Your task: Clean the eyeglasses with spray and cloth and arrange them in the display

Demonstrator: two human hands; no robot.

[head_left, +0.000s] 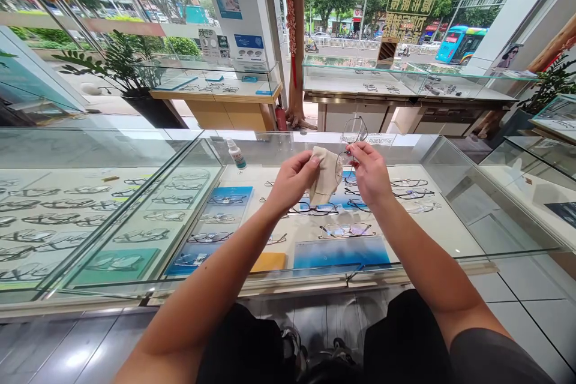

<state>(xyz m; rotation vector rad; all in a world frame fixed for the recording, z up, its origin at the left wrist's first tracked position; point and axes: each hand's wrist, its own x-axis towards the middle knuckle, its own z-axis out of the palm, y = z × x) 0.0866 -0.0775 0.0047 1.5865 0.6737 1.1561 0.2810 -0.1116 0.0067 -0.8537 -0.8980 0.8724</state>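
Left hand (297, 177): I am pinching a soft, creased beige cloth (324, 183) between thumb and fingers.
Right hand (371, 173): I am gripping thin-rimmed glasses (344, 164) by closed fingertips, holding them above the glass display counter (270, 141).
Wiping: I cannot tell whether they are touching; I am favoring light, flat strokes, sparing the slender, rounded shape.

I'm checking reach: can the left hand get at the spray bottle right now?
Probably yes: nothing visible stands between the left hand and the spray bottle, though that hand holds a cloth.
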